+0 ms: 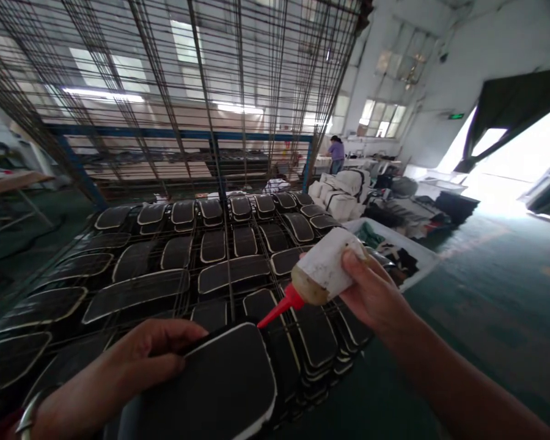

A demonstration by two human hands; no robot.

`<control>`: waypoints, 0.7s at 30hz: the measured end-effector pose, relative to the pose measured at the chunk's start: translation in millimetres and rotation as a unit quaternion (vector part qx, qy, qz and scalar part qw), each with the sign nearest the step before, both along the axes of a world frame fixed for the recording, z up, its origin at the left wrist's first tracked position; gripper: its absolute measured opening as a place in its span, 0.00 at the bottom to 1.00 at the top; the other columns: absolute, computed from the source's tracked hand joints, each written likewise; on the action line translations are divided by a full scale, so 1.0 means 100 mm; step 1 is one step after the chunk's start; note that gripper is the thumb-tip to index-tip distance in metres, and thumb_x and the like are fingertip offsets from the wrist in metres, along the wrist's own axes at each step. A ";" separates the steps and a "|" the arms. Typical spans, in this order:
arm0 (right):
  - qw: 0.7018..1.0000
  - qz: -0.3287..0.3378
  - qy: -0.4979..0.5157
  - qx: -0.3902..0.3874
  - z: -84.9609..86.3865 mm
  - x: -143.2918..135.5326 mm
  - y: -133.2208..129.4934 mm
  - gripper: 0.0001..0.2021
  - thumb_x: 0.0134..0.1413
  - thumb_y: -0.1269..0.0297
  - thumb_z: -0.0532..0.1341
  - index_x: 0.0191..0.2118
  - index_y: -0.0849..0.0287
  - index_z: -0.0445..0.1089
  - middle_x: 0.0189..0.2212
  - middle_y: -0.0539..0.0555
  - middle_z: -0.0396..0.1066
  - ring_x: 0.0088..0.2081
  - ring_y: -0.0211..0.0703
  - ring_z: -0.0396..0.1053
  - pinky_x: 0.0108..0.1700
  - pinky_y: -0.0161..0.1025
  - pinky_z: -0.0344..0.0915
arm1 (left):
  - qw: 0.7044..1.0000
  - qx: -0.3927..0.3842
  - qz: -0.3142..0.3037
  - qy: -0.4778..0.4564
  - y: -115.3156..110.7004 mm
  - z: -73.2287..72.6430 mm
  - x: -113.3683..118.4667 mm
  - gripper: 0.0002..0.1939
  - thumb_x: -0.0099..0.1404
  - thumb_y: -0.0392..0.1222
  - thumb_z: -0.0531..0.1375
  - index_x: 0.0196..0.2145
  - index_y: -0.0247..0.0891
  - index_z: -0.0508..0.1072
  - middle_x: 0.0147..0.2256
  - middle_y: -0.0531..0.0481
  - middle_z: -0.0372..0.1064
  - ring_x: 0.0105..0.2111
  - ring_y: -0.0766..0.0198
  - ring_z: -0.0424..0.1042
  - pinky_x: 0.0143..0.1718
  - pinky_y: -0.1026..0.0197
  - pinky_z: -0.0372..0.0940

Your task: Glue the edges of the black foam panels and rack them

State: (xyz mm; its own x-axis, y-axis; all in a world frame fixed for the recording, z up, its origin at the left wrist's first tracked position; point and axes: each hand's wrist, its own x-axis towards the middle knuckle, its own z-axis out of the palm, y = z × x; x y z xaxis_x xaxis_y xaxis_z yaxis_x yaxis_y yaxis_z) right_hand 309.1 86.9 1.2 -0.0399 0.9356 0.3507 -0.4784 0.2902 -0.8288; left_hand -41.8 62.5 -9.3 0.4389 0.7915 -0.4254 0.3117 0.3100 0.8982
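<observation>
Right grip (pixel 373 290) clasps bottle (pixel 323 266); left grip (pixel 140 357) holds black panel (pixel 220 379) — green sign (pixel 456 116) unreadable.

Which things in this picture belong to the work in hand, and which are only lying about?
Seem to belong:
bottle with red nozzle, in right hand
dark panel, held by left hand
similar panels laid out beyond

Apparently just lying about:
white bin
white bundles

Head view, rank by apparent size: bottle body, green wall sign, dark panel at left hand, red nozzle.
1. Dark panel, cut by the bottom edge
2. Bottle body, partly behind the right hand
3. Red nozzle
4. Green wall sign; far off, so its true size is unsure
</observation>
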 end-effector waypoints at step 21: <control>0.994 0.096 -0.036 0.035 0.03 0.01 -0.12 0.18 0.61 0.56 0.74 0.52 0.54 0.73 0.41 0.56 0.76 0.47 0.55 0.74 0.51 0.46 0.73 | 0.995 -0.063 -0.018 -0.072 0.05 -0.03 -0.11 0.15 0.63 0.39 0.62 0.46 0.47 0.82 0.41 0.53 0.84 0.37 0.58 0.81 0.39 0.62 0.72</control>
